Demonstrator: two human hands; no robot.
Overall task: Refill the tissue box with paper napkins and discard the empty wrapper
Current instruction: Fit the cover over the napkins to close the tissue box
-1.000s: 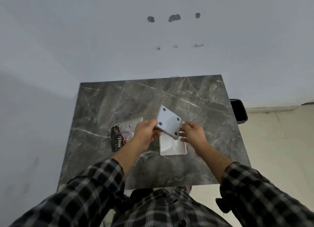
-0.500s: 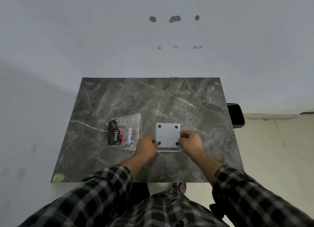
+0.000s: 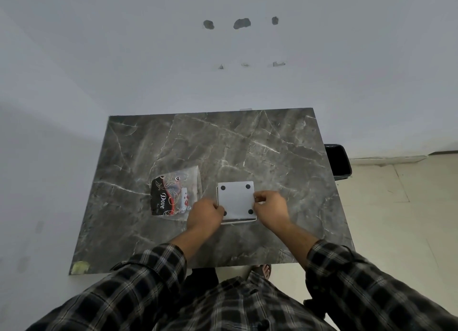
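Observation:
A white square tissue box (image 3: 236,201) lies upside down on the dark marble table (image 3: 173,147); its base plate with black round feet faces up and sits flat on the box body. My left hand (image 3: 204,215) grips the box's left edge near the front corner. At the right edge my right hand (image 3: 269,208) pinches the plate. Left of the box lies the flat clear and black napkin wrapper (image 3: 173,193), printed "Dove". No napkins are visible.
A black waste bin (image 3: 338,162) stands on the floor past the table's right edge. A white wall runs behind the table. A yellowish patch (image 3: 79,267) marks the front left corner. My foot (image 3: 264,271) shows under the front edge.
The base plate, held tilted above the open box a second ago, has come down flat onto the box. Both hands moved down with it and stay at its sides.

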